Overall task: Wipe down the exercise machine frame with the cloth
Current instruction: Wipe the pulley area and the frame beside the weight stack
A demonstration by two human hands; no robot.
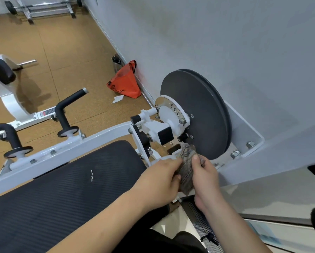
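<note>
A grey, crumpled cloth point(186, 168) is bunched between both hands just below the machine's pivot. My left hand point(160, 179) grips its left side and my right hand point(206, 175) pinches its right side with thumb and fingers. The cloth's top edge touches the metal parts beneath the large dark grey pulley wheel point(202, 110). The white machine frame point(65, 152) runs left from the pivot, with a black ribbed pad point(61, 189) in front of it.
Two black handles point(65, 110) stand on the frame at left. An orange bag point(125, 83) and a dark bottle point(116, 63) sit on the floor by the grey wall. Another white machine point(10, 99) stands left, and a barbell rack point(43, 8) far back.
</note>
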